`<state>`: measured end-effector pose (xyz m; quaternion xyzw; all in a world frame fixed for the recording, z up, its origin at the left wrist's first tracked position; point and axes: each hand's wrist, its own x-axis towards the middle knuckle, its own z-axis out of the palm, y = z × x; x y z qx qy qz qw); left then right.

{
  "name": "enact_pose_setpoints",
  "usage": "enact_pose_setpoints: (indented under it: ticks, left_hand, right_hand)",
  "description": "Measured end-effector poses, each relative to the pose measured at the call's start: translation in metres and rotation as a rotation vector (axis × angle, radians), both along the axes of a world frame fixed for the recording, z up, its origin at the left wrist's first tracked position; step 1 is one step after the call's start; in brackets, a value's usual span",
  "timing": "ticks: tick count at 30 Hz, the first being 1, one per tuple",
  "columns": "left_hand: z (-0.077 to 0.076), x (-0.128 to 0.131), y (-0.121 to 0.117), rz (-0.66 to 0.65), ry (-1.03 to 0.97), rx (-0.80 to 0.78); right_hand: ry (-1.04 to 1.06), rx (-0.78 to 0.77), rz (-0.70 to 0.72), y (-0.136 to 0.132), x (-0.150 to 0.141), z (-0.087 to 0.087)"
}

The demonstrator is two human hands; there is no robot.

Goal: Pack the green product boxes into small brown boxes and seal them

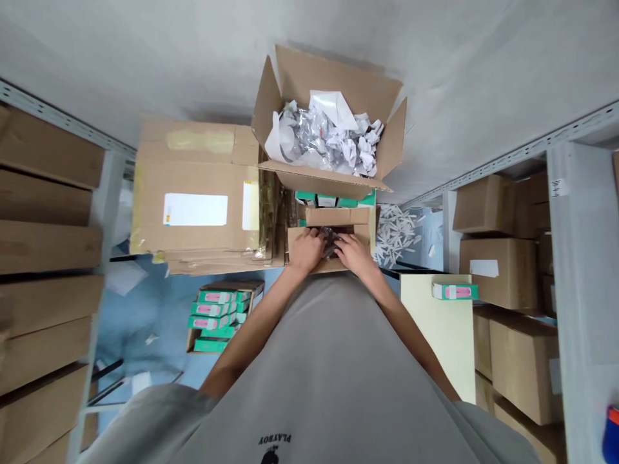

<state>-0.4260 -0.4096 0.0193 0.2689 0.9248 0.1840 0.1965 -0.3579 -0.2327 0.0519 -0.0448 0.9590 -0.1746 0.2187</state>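
Note:
Both hands are inside a small open cardboard box (pixel 297 240) close against my body. Bent over its left side, my left hand (pixel 306 250) has its fingers on a crumpled, dark-looking clear plastic wrap (pixel 329 242). From the right, my right hand (pixel 356 252) grips the same plastic with curled fingers. What lies under the plastic is hidden. Just behind the small box stand green and white product boxes (pixel 333 201), partly covered by its raised flap.
A large open carton (pixel 338 67) of crumpled paper and plastic stands behind. Flattened cardboard (pixel 198 174) is stacked at left. Green boxes (pixel 215 309) fill a carton below. One green box (pixel 455 292) lies on a cream surface (pixel 430 322) at right. Shelves of cartons (pixel 500 270) flank both sides.

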Motion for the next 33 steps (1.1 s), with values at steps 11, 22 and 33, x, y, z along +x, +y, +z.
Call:
enact_pose_setpoints:
  ticks: [11,22,33]
  left_hand:
    - [-0.012,0.008,0.006,-0.073,0.025,-0.011]
    - [-0.008,0.026,-0.05,0.472,0.174,0.318]
    - [-0.014,0.033,-0.009,0.478,-0.203,0.63]
  right_hand:
    - [0.126,0.116,-0.162,0.006,0.024,-0.006]
    - [0.216,-0.066,-0.764,0.049,0.074,-0.028]
    - [0.1,-0.016,-1.037,0.072,0.141,-0.029]
